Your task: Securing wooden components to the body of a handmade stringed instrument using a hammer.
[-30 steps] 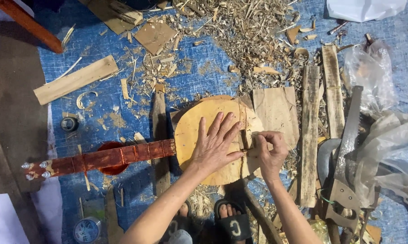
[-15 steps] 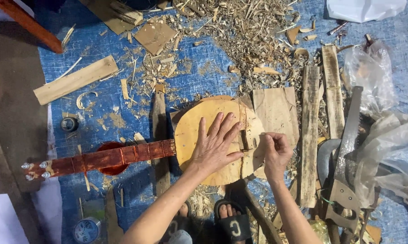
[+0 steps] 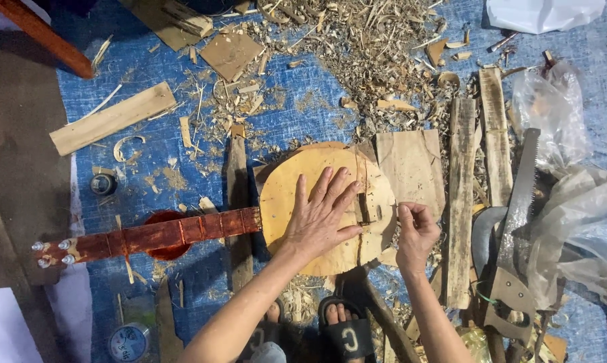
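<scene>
A: Where is the round instrument body [image 3: 296,202]?

B: On the blue tarp [image 3: 303,114], centre of view, with the red-brown neck [image 3: 152,236] running out toward 9 o'clock. The left hand [image 3: 323,218] lies flat on its pale face, fingers spread toward 1 o'clock, gripping nothing.

A: And the right hand [image 3: 416,232]?

B: At 3 o'clock of the disc, just off its rim, fingers curled in as if pinching something small. I cannot tell what, if anything, it holds. It sits just beside the small wooden bridge piece [image 3: 367,208] on the face.

A: How should this be done well?

B: As I judge it, keep the left palm pressing evenly so the body does not rock, and keep those fingers short of the bridge. Work the right hand in small, controlled strokes close to the piece.

A: Anything to mind nearby?

B: The hand saw [image 3: 515,235] lies at 3 o'clock, teeth exposed, and shavings [image 3: 370,47] pile up at 12 o'clock. 2 sandalled feet [image 3: 340,326] rest at 6 o'clock.
</scene>
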